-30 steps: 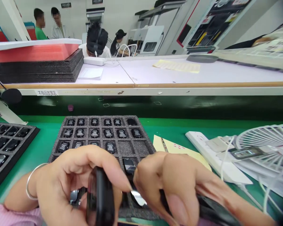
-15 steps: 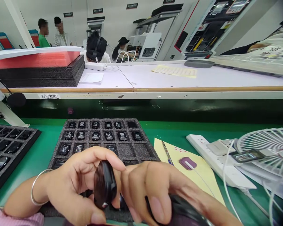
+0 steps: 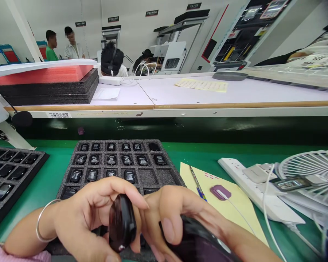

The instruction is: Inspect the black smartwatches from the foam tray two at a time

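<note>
My left hand (image 3: 82,214), with a bangle at the wrist, grips a glossy black smartwatch body (image 3: 122,223) on edge between thumb and fingers. My right hand (image 3: 172,211) is close beside it, its fingers nearly touching the left fingertips. In its grasp is a dark glossy device (image 3: 199,240) with a purplish face, cut off by the bottom edge; its exact kind cannot be made out. Behind both hands lies a grey foam tray (image 3: 147,177) with rows of black watch bodies in its compartments. The hands cover the tray's near part.
Another foam tray (image 3: 19,178) of watch bodies lies at left. On the right are yellow paper (image 3: 235,207), a pen (image 3: 198,183), a purple charging pad (image 3: 221,192), a white power strip (image 3: 259,193) and a fan (image 3: 314,171). A shelf (image 3: 158,98) runs behind; people are beyond.
The dark device in my right hand has moved slightly left and up, showing more of itself. My left hand still holds the watch body. The view has shifted slightly.
</note>
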The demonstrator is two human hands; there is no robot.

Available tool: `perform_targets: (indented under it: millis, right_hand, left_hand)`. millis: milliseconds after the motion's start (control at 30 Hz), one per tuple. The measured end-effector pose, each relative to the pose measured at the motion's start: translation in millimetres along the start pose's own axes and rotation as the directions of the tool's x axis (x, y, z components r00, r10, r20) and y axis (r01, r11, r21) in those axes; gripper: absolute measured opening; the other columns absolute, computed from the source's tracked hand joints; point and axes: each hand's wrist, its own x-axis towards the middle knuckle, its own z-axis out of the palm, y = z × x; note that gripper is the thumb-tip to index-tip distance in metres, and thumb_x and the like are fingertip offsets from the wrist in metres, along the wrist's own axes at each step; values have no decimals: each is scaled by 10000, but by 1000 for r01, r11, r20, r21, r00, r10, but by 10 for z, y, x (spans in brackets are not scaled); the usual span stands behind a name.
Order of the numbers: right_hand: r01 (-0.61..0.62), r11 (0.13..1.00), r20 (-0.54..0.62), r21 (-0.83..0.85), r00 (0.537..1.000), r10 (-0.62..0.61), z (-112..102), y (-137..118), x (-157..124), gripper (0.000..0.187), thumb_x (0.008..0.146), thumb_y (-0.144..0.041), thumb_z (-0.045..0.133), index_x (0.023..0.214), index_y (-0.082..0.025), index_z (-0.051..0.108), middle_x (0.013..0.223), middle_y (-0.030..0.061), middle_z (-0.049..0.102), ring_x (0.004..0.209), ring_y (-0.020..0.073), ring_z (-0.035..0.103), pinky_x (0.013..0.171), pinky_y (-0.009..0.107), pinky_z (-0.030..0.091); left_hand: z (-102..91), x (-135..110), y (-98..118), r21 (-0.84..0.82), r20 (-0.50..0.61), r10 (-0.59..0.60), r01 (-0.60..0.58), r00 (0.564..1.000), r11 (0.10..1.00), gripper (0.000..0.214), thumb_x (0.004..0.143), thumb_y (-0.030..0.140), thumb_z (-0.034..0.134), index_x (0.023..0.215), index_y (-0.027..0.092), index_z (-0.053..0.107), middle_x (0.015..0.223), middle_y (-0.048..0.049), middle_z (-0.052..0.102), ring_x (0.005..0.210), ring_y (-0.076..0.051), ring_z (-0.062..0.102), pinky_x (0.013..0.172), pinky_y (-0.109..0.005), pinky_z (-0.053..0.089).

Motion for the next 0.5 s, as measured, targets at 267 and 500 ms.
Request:
perform_targets:
  millis: [267, 500]
  right_hand:
    - [55, 998, 31, -21, 998, -54, -123, 100, -73, 566, 820, -691, 873, 1030, -206, 671, 776, 1, 640, 737, 167, 624, 717, 265, 539]
    - [211, 967, 1, -141, 977, -213, -147, 31, -111, 369, 864, -666, 834, 1005, -341, 732, 743, -16, 664, 621, 168, 645, 729, 292, 546]
  left_hand:
    - [30, -37, 149, 11, -65, -119, 120, 991, 993, 422, 954, 260, 809, 1335, 283, 630, 935, -10, 614, 795, -90, 592, 782, -205, 522]
    - [138, -123, 245, 8, -276, 85, -86, 957, 996, 430, 884, 306, 885, 1252, 379, 675, 910, 36, 628, 493, 9, 363, 485, -103, 366]
